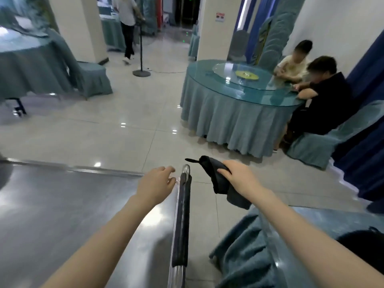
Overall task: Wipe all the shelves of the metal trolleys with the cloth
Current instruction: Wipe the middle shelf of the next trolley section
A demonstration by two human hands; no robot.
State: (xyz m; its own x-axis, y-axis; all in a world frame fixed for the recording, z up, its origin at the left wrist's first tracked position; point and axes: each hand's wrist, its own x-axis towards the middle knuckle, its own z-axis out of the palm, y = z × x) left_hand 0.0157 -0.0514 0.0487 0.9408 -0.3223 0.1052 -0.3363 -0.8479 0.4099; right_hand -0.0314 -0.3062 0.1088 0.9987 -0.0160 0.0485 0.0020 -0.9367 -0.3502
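A metal trolley's shiny top shelf (62,215) fills the lower left. Its handle bar (182,215), wrapped in black padding, runs along the right edge. My left hand (154,185) hovers over the shelf's far right corner, fingers spread, just left of the handle's top end and holding nothing. My right hand (239,175) is to the right of the handle, above the floor, gripping a dark cloth (218,179) that hangs down from it.
A second metal surface (324,223) at the lower right carries a teal fabric (245,252) and a dark object (365,246). Two people sit at a round glass-topped table (239,96) ahead right. Another person walks far ahead by a stand (141,72). Covered table and chair (91,80) at left.
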